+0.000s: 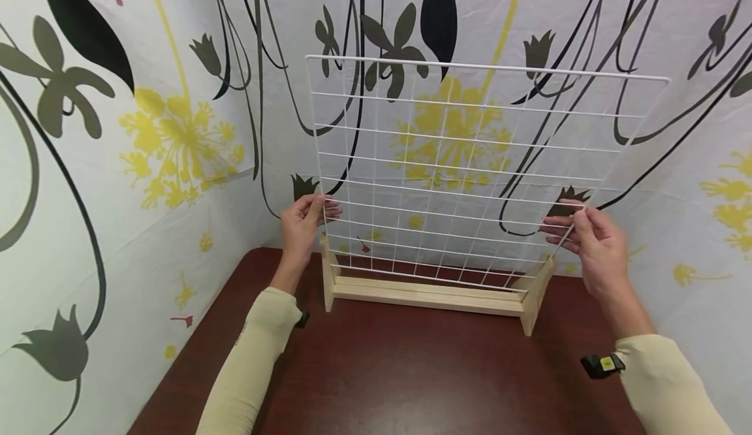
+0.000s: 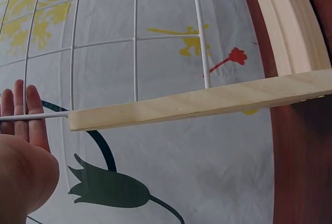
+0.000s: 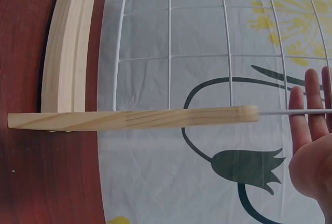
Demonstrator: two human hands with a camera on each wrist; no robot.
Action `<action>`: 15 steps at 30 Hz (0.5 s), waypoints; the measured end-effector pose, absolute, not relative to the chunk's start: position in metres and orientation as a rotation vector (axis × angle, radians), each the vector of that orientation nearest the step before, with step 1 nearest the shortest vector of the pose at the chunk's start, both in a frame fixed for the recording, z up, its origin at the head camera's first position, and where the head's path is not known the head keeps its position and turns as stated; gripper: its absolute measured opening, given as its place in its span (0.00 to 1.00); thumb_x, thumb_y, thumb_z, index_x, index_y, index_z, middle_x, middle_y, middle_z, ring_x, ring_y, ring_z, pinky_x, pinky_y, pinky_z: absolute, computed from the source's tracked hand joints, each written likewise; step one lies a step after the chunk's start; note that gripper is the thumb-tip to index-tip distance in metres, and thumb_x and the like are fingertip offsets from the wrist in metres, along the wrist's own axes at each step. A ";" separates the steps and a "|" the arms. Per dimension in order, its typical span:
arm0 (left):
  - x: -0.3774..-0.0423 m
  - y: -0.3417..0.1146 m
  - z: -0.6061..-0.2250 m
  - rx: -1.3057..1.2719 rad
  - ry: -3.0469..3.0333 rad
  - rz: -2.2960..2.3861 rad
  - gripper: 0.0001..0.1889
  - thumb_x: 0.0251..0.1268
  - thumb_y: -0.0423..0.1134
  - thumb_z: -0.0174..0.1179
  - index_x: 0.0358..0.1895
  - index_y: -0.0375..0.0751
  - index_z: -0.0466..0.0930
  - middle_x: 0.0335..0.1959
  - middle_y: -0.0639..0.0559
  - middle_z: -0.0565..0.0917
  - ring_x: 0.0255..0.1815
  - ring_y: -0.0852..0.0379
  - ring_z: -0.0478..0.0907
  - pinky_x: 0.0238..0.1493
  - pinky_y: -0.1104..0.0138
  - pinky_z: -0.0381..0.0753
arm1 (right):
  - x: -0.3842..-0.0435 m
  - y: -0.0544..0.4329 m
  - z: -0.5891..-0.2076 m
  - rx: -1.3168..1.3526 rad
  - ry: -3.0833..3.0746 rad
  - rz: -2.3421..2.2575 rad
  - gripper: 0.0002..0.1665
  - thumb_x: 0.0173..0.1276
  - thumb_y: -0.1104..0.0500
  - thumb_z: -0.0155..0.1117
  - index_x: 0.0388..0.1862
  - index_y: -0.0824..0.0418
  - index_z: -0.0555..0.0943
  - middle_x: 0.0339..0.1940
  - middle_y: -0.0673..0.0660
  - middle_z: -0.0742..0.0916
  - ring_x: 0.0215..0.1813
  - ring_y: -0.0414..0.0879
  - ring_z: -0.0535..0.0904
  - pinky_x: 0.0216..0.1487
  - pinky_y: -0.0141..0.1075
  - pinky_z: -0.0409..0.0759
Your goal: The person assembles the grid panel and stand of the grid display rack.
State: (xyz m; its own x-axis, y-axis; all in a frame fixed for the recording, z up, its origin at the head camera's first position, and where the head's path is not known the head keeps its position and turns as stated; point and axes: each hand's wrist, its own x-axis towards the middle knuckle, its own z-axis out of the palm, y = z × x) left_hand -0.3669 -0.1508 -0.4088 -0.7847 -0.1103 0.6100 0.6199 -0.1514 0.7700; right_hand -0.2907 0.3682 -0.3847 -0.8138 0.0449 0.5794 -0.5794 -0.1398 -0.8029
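A white wire grid panel (image 1: 487,66) stands upright, leaning back, its lower part between the two side pieces of a pale wooden stand (image 1: 427,296). At the panel's left edge, my left hand (image 1: 299,229) pinches the outer wire between thumb and fingers, just above the left side piece (image 2: 202,102). My right hand (image 1: 602,252) pinches the opposite edge wire above the right side piece (image 3: 135,119). Fingers of both hands extend behind the grid. In both wrist views the edge wire runs from the hand into the tip of the wooden side piece.
The stand rests on a dark red-brown table (image 1: 411,370), toward its back edge. Behind and at both sides hangs a white cloth (image 1: 270,147) printed with flowers and stems. A small black device (image 1: 602,365) is strapped at the right wrist.
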 end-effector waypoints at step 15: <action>-0.363 -0.151 -0.415 -0.529 -1.627 -1.973 0.18 0.78 0.37 0.63 0.51 0.19 0.82 0.42 0.37 0.93 0.42 0.55 0.94 0.49 0.61 0.92 | -0.290 0.370 -0.396 0.587 -1.735 2.007 0.25 0.87 0.63 0.48 0.71 0.82 0.67 0.46 0.57 0.95 0.45 0.47 0.94 0.46 0.35 0.91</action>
State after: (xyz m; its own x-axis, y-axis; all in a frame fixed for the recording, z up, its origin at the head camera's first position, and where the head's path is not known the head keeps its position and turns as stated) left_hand -0.3634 -0.1507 -0.4155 -0.7866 -0.1468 0.5998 0.6168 -0.1397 0.7746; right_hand -0.2898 0.3698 -0.3959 -0.8220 0.0410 0.5680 -0.5679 -0.1320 -0.8124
